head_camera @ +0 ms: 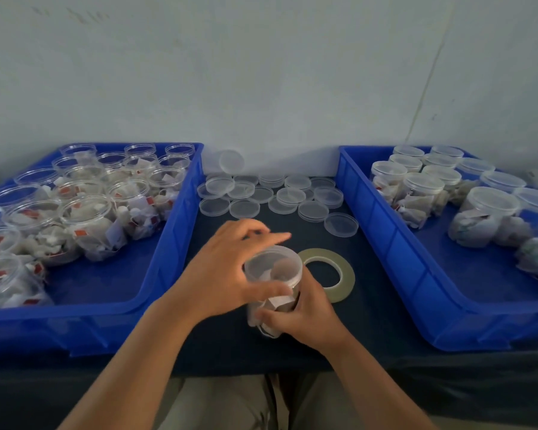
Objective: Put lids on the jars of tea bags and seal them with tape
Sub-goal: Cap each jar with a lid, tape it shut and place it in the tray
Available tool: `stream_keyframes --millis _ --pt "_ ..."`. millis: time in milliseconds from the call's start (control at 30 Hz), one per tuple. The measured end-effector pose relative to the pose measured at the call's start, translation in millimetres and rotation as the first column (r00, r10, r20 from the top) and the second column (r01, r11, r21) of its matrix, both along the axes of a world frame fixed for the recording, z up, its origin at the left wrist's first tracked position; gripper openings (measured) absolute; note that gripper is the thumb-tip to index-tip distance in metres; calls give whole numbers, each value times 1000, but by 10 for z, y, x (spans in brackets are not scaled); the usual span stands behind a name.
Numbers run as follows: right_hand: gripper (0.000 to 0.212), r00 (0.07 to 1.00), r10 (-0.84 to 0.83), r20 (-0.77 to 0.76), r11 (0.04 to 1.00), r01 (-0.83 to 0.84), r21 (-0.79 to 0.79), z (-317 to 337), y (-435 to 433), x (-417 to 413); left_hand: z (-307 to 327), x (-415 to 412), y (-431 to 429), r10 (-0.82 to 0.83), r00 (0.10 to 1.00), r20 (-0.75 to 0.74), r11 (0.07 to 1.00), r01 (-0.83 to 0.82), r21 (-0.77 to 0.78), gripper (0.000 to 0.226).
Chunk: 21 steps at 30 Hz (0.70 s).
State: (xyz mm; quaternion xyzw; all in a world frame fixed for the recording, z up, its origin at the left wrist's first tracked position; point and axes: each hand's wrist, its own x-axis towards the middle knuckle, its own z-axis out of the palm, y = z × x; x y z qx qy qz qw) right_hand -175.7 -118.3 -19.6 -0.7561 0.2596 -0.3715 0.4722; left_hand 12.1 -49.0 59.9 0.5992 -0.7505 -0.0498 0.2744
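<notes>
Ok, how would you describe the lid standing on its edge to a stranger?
Between the left blue bin and the right blue bin, clear lids lie on the dark table. Behind them one lid leans against the wall; it alone stands on edge.

Left hand (227, 274) gripping lid (272, 265), right hand (305, 318) holding jar (277, 304); tape (348, 276) beside

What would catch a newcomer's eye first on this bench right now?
The jar of tea bags at centre front, held by the left grip round its top and the right grip round its body. Just right of it a tape roll lies flat on the dark cloth, with loose lids scattered farther back. On either side stand blue trays: open jars in the left tray, lidded jars in the right tray.
</notes>
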Motion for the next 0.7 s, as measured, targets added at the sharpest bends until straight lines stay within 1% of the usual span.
stream_keyframes --millis 33,100,133,167,233,300,367,433,467,500,567,633,700 --pt "74 1000 -22 10 1000 22 7 -14 -3 -6 -22 46 33 23 997 -69 999 -21 25 87" --pt "79 999 -50 -16 999 50 -4 -41 -6 -6 -40 106 112 28 957 -289 994 3 107 93" --pt "81 998 -56 -43 998 55 -13 -47 0 -1 -34 101 148 35 934 -357 988 22 154 92" --pt "83 996 -55 -66 998 54 -25 -47 10 9 -24 54 182 46 931 -362 981 26 193 88" --pt "81 994 -57 -91 996 50 -75 -34 34 34 -8 -156 223 114 961 -252 976 -61 208 82" --pt "71 991 -79 -109 987 62 -151 20 66 53 19 -481 204 247 962 -113 949 -216 231 92" --pt "53 985 -101 -139 975 70 -211 59 88 65 42 -780 124 380 922 77 881 -386 273 100" --pt "44 978 -113 -178 968 68 -243 54 96 57 70 -957 15 471 844 258 825 -525 209 94" --pt "42 974 -120 -194 965 68 -253 43 94 47 74 -999 -35 500 809 309 810 -563 164 87" --pt "40 972 -122 -202 964 68 -258 32 85 37 59 -1016 -77 521 788 328 803 -583 123 80" --pt "36 972 -115 -204 966 62 -250 17 54 27 -3 -1014 -113 545 774 322 807 -588 48 71" --pt "35 973 -112 -201 971 65 -229 35 33 31 -72 -980 -98 537 789 298 832 -554 -33 62" --pt "32 976 -97 -196 975 54 -216 46 21 31 -123 -907 -74 503 831 237 864 -496 -93 52"
